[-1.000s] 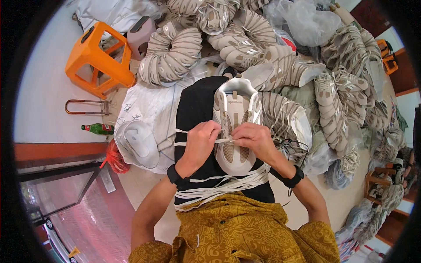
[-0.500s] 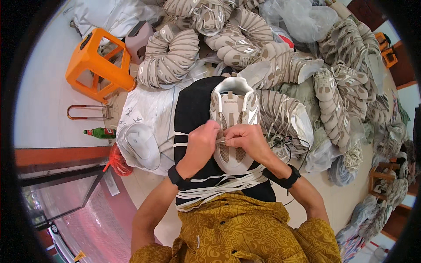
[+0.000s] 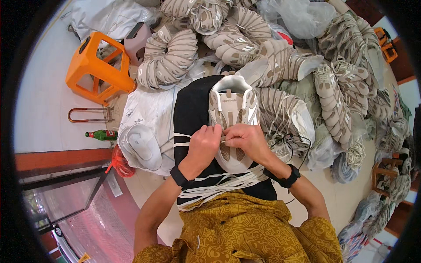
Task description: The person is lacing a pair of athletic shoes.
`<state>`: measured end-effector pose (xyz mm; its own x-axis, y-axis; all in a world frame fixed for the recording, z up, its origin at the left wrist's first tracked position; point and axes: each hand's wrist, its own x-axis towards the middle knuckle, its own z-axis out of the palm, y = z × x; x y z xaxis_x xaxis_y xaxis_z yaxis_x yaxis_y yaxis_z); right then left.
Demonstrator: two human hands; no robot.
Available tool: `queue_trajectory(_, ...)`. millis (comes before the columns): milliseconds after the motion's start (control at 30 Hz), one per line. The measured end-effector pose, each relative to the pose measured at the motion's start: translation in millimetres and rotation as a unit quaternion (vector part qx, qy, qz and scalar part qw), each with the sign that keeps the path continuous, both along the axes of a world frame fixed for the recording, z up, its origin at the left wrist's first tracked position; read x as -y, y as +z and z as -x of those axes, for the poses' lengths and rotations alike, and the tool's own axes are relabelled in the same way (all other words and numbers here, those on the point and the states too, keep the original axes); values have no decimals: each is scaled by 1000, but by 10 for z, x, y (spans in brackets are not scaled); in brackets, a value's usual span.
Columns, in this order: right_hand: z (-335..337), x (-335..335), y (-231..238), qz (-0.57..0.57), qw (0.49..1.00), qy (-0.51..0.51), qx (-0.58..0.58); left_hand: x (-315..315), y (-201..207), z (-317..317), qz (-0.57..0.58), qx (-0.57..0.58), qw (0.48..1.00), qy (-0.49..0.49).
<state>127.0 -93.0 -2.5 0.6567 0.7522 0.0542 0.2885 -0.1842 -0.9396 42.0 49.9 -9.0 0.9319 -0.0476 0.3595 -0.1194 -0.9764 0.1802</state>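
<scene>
A beige and white sneaker upper [image 3: 232, 107] lies on a black cloth [image 3: 189, 109] over my lap, its heel opening pointing away from me. Both my hands meet over its lacing area. With fingers curled, my left hand [image 3: 202, 143] rests on the upper's left side, and what it pinches is mostly hidden. Thumb and forefinger of my right hand [image 3: 246, 139] pinch a thin pale shoelace end, close to the left fingertips. Several loose white shoelaces [image 3: 219, 183] lie across the cloth, nearer to me than the toe.
Coiled stacks of nested shoe uppers [image 3: 169, 59] crowd the floor ahead, with more stacks [image 3: 333, 96] to the right. At left stand an orange stool [image 3: 98, 65] and a green bottle [image 3: 101, 135]. A white sack [image 3: 149, 105] bears a single pale upper [image 3: 139, 147].
My left hand has shifted slightly, and its fingers are now curled closer to the right fingertips. The pale lace stretch seen between the hands is less visible. The upper stays in place.
</scene>
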Motion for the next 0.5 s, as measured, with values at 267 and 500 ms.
queue_trajectory(267,-44,47,7,-12,999,27,-13,34,97,-63,-91,-3,996,-25)
queue_trajectory(500,-67,53,27,6,998,11,-54,28,45,-93,-93,-11,994,-50)
